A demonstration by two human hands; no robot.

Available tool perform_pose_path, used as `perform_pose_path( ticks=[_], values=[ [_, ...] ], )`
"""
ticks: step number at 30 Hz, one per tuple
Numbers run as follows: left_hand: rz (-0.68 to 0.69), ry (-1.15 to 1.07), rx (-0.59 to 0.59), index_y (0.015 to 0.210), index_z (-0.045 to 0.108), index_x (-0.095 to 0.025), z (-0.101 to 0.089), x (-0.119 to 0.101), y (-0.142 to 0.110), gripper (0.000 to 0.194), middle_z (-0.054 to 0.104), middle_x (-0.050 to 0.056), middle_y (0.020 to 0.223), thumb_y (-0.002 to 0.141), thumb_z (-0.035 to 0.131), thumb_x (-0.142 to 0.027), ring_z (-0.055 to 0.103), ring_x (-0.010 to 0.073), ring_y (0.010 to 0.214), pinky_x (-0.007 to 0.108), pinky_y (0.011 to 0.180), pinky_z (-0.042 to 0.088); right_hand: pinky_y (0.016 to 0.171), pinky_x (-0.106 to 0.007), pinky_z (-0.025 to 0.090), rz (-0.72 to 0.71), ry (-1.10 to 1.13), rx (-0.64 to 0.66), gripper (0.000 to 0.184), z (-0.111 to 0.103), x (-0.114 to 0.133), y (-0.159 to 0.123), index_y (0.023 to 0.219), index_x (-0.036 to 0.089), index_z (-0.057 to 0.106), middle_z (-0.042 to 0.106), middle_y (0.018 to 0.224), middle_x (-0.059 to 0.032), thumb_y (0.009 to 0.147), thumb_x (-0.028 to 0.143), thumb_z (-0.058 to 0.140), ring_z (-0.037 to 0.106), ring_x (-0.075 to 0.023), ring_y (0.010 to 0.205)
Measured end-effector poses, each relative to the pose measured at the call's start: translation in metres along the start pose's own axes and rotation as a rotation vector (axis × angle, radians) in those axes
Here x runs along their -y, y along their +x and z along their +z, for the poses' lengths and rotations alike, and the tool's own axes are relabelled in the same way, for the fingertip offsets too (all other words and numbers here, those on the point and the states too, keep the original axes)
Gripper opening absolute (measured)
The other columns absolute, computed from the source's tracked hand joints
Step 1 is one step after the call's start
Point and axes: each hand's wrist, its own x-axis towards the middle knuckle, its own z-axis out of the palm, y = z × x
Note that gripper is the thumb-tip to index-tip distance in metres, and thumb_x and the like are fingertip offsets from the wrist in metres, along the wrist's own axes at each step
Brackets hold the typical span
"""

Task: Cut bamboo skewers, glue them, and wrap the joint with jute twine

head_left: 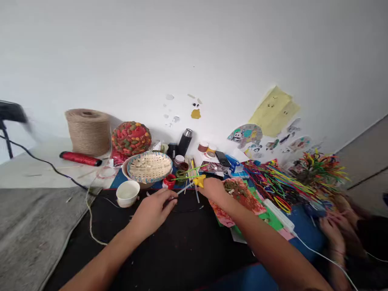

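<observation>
My left hand [154,209] is closed, its thumb and fingers pinching one end of a thin, pale whitish-blue stick [185,188]. The stick slants up to the right towards a small yellow flower-like piece [199,180]. At that piece my right hand [212,190] is closed, gripping it at its right side; the fingertips are mostly hidden behind the hand. Thin green stems [191,176] run leftward from near the yellow piece. A small red jar [169,182] stands just behind my left hand. Whether the stick touches the yellow piece I cannot tell.
A white bowl [127,194] and a woven basket [149,167] stand left, before a twine spool [88,132]. A black flask [185,141] is near the wall. Right lie a red-painted sheet [251,198], a white power strip [279,216] and colourful pipe cleaners. Another person's hands [333,230] are far right.
</observation>
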Motion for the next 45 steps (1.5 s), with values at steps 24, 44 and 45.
perform_pose_path(
  ticks=[24, 44, 45],
  values=[
    [-0.151, 0.235, 0.088, 0.122, 0.072, -0.022, -0.002, 0.004, 0.005, 0.03, 0.071, 0.01, 0.129, 0.104, 0.051, -0.032, 0.073, 0.0285, 0.106, 0.039, 0.086, 0.055, 0.087, -0.035, 0.055, 0.023, 0.034, 0.034, 0.048, -0.003, 0.002, -0.001, 0.112, 0.01, 0.082, 0.08, 0.111, -0.0231, 0.098, 0.052, 0.064, 0.077, -0.0344, 0.106],
    [-0.055, 0.186, -0.061, 0.099, 0.074, -0.023, -0.007, 0.008, 0.005, 0.025, 0.081, 0.005, 0.101, 0.104, 0.051, -0.032, 0.075, 0.0241, 0.095, 0.032, 0.081, 0.05, 0.063, -0.024, 0.038, -0.253, 0.502, -0.154, 0.03, -0.006, 0.051, -0.07, 0.087, 0.023, 0.075, 0.076, 0.077, 0.0002, 0.105, 0.038, 0.058, 0.067, -0.0155, 0.07],
    [-0.035, 0.166, -0.103, 0.097, 0.073, -0.023, -0.009, 0.008, 0.005, 0.026, 0.08, 0.004, 0.098, 0.104, 0.051, -0.033, 0.074, 0.0234, 0.092, 0.031, 0.079, 0.049, 0.063, -0.024, 0.037, -0.272, 0.535, -0.168, 0.031, -0.001, 0.058, -0.075, 0.083, 0.022, 0.073, 0.074, 0.075, 0.0006, 0.105, 0.037, 0.057, 0.066, -0.0148, 0.069]
  ],
)
